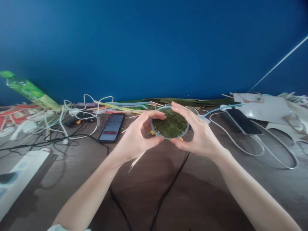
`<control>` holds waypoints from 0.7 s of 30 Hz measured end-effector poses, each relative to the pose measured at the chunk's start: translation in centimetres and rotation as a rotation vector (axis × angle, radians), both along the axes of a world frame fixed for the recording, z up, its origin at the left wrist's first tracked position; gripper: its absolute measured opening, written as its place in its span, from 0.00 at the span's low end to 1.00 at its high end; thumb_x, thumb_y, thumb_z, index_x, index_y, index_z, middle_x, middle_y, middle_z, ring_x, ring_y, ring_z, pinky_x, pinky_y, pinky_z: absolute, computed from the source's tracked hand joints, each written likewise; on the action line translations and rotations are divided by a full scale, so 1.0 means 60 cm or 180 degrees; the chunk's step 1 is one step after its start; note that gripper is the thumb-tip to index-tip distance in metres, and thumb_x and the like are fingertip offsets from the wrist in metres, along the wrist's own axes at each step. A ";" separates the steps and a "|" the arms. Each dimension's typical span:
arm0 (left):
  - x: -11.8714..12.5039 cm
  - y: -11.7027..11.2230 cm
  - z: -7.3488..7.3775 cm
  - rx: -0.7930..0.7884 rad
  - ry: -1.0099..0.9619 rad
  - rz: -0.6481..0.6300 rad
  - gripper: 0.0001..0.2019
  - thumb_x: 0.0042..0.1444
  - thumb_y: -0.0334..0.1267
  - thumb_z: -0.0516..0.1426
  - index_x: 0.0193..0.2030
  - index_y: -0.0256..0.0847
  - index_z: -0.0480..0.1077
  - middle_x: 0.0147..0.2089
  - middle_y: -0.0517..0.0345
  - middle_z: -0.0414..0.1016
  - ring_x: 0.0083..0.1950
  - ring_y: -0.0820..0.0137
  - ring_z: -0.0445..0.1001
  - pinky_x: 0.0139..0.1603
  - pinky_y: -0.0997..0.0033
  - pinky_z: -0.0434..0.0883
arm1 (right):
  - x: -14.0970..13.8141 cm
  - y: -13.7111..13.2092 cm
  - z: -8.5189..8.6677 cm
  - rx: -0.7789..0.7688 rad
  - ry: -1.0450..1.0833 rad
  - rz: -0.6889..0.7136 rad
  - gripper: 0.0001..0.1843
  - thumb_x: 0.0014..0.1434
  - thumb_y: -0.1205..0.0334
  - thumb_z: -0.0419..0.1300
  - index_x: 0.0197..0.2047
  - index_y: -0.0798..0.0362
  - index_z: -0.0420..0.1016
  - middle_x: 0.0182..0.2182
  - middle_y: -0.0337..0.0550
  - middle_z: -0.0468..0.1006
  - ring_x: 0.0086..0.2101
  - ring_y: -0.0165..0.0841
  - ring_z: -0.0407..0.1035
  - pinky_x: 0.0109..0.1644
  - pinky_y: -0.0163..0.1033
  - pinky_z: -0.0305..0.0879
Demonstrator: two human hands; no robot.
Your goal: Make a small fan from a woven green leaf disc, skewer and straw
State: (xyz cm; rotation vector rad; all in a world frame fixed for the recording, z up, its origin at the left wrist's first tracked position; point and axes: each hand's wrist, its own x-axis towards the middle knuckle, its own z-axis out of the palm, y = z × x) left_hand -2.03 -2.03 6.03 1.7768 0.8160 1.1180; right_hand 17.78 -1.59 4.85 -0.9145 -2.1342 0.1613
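Observation:
A round green disc with a woven-looking face and a pale blue rim (171,123) is held up in front of me, tilted toward the camera. Its left edge sits between the thumb and fingers of my left hand (138,134). On the opposite edge, my right hand (199,133) grips it the same way, thumb below and fingers on top. Thin pale strips (137,159) stick out beneath my left hand. Behind the disc, small yellow bits show at its lower edge; what they belong to is hidden.
A phone (112,128) lies left of my hands, another phone (243,121) to the right with a white cable. A green-capped bottle (29,91) leans at far left above tangled cords. A power strip (22,179) is at near left. Coloured strips (125,106) lie along the blue wall (154,48).

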 end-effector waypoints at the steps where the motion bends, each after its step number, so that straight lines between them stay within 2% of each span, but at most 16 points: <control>1: 0.000 0.002 -0.003 -0.0033 -0.0043 -0.0034 0.22 0.46 0.25 0.60 0.49 0.42 0.64 0.51 0.54 0.68 0.55 0.65 0.65 0.55 0.64 0.64 | 0.000 0.001 -0.002 -0.0016 0.0008 -0.0003 0.37 0.48 0.61 0.61 0.60 0.53 0.55 0.59 0.52 0.61 0.58 0.42 0.57 0.58 0.52 0.58; 5: 0.002 0.012 -0.018 -0.0264 -0.0224 -0.0168 0.24 0.44 0.29 0.63 0.49 0.43 0.63 0.52 0.53 0.66 0.54 0.64 0.66 0.54 0.63 0.65 | 0.002 0.008 -0.012 -0.0006 0.0091 -0.0001 0.34 0.49 0.62 0.60 0.59 0.52 0.58 0.56 0.50 0.66 0.55 0.40 0.61 0.57 0.51 0.60; 7: 0.001 0.017 -0.027 -0.0443 -0.0385 -0.0206 0.28 0.42 0.30 0.64 0.50 0.46 0.62 0.57 0.55 0.62 0.50 0.67 0.68 0.52 0.65 0.66 | 0.002 0.015 -0.020 0.0020 0.0122 0.0016 0.32 0.49 0.62 0.60 0.57 0.53 0.59 0.54 0.51 0.67 0.55 0.40 0.62 0.56 0.51 0.61; 9: -0.001 0.023 -0.037 -0.0815 -0.0604 -0.0142 0.30 0.43 0.32 0.64 0.52 0.50 0.60 0.62 0.56 0.56 0.46 0.70 0.70 0.48 0.66 0.68 | 0.002 0.021 -0.032 0.0075 0.0184 -0.0010 0.29 0.49 0.62 0.60 0.56 0.53 0.61 0.54 0.51 0.68 0.54 0.41 0.62 0.56 0.53 0.61; 11: -0.001 0.026 -0.050 -0.1260 -0.0824 -0.0003 0.26 0.47 0.34 0.62 0.53 0.50 0.61 0.61 0.57 0.57 0.46 0.71 0.70 0.49 0.65 0.67 | 0.001 0.025 -0.048 0.0093 0.0256 -0.0041 0.27 0.50 0.62 0.60 0.54 0.53 0.63 0.54 0.52 0.68 0.55 0.41 0.62 0.56 0.54 0.61; 13: 0.001 0.026 -0.067 -0.1570 -0.1070 0.0087 0.21 0.48 0.34 0.61 0.50 0.44 0.65 0.54 0.55 0.67 0.49 0.69 0.69 0.50 0.67 0.66 | -0.001 0.024 -0.067 0.0016 0.0299 -0.0010 0.26 0.50 0.62 0.60 0.54 0.53 0.64 0.54 0.53 0.68 0.54 0.41 0.62 0.56 0.54 0.61; 15: 0.005 0.022 -0.087 -0.1966 -0.1228 -0.0031 0.15 0.49 0.35 0.60 0.45 0.38 0.68 0.44 0.54 0.73 0.42 0.71 0.71 0.46 0.70 0.67 | -0.002 0.016 -0.088 -0.0102 0.0347 0.0049 0.27 0.50 0.62 0.60 0.54 0.54 0.64 0.55 0.54 0.67 0.55 0.41 0.62 0.56 0.53 0.61; 18: 0.014 0.009 -0.121 -0.2554 -0.1224 -0.0285 0.13 0.49 0.36 0.61 0.42 0.38 0.69 0.33 0.59 0.73 0.28 0.77 0.69 0.32 0.76 0.67 | -0.003 -0.003 -0.120 -0.0268 0.0368 0.0176 0.28 0.50 0.62 0.60 0.55 0.54 0.63 0.55 0.55 0.67 0.55 0.41 0.61 0.56 0.51 0.62; 21: 0.021 -0.004 -0.148 -0.2709 -0.1184 -0.0315 0.14 0.45 0.35 0.63 0.40 0.38 0.69 0.29 0.61 0.71 0.25 0.78 0.67 0.27 0.77 0.65 | -0.002 -0.021 -0.144 -0.0363 0.0245 0.0136 0.28 0.50 0.62 0.59 0.55 0.55 0.62 0.54 0.56 0.67 0.55 0.41 0.61 0.56 0.50 0.62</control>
